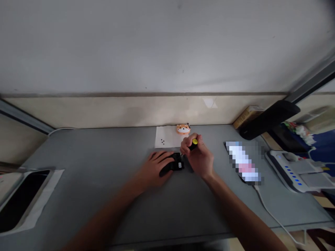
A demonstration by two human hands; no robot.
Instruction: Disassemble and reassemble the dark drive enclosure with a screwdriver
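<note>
A small black device with a white label lies on the grey table; its exact kind is unclear. My left hand grips it from the left, fingers curled over its top. My right hand is closed around a screwdriver with a black handle and yellow end cap. The screwdriver slants down to the left, its tip at the device's right edge, partly hidden. Just behind the hands is a white sheet of paper bearing several tiny dark screws. An orange dog-face case rests on the sheet's right side.
To the right lie a phone with a lit, blurred screen and a white cable, and a white power strip with plugs. Behind them are a black cylinder and a box. A black-screened tablet-like object sits at the left.
</note>
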